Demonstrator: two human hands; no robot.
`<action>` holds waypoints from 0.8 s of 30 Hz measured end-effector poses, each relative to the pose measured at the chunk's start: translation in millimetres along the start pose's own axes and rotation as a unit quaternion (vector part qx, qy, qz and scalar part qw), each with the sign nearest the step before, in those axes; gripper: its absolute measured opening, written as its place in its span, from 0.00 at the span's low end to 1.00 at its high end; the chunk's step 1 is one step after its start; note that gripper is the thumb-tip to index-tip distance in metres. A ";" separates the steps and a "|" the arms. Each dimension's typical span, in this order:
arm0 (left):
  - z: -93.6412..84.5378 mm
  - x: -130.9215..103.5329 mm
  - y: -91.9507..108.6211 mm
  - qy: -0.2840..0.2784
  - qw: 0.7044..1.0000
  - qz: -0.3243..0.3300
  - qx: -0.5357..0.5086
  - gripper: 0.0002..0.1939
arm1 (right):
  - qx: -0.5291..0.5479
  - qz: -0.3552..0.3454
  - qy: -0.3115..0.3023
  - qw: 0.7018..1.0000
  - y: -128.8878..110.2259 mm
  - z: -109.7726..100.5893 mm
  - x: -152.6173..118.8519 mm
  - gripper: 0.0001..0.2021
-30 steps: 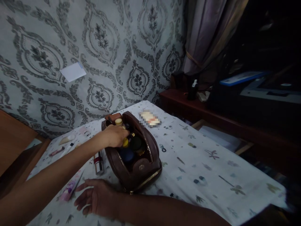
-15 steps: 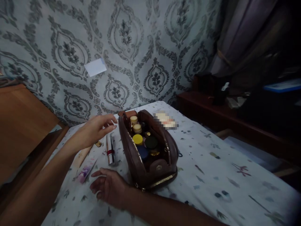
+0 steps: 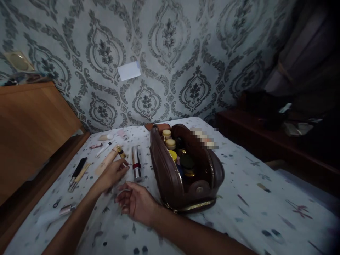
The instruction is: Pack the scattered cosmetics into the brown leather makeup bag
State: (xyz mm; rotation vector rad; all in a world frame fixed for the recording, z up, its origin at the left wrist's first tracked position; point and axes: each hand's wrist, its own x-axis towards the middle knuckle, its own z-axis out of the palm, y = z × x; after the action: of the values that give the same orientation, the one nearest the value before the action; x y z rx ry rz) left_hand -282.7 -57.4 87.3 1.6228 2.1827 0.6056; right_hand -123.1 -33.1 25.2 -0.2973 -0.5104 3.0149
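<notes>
On the bed, an open brown toiletry bag (image 3: 166,173) holds several jars and bottles, including a yellow lid (image 3: 173,156) and a dark round cap (image 3: 186,162). My left hand (image 3: 114,173) is low over the sheet left of the bag, fingers bent inward; what they close on is hidden. Close by, my right hand (image 3: 138,202) lies palm side up with loosely curled, parted fingers and nothing visible in them. A silver tube with a red band (image 3: 136,164) lies between my left hand and the bag. Beyond my left hand are a beige tube (image 3: 106,161) and a gold-capped item (image 3: 120,151).
At the left lie a black tube (image 3: 79,170), a slim gold tube (image 3: 83,175) and a clear bottle with a metallic cap (image 3: 66,209). A wooden headboard (image 3: 37,124) borders the left side; patterned wallpaper (image 3: 170,46) rises behind. A dark red ledge (image 3: 247,141) runs at the right.
My left hand has come down from beside the bag's far end toward my right hand. The purple tube is now out of sight around my left hand. The view has shifted left.
</notes>
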 end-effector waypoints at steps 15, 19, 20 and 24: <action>41.3 29.2 19.1 0.008 0.983 -0.084 -0.164 0.24 | -0.184 -0.050 -0.080 0.978 15.0 -0.9 0.6 0.23; 36.8 22.3 16.4 -0.028 0.979 -0.081 -0.183 0.24 | -0.192 -0.052 -0.069 0.977 14.3 2.3 -0.5 0.23; 35.1 19.9 15.4 -0.030 0.981 -0.074 -0.175 0.23 | -0.191 -0.055 -0.068 0.978 14.0 2.8 -0.7 0.24; 25.5 10.3 11.8 -0.020 0.994 -0.026 -0.105 0.22 | -0.188 -0.060 -0.063 0.978 13.2 4.1 -1.7 0.24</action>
State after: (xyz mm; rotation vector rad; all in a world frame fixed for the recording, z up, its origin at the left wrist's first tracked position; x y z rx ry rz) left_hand -262.8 -41.4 71.7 1.4533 2.0481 0.7533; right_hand -122.7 -47.1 24.9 -0.0902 -1.0711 2.8158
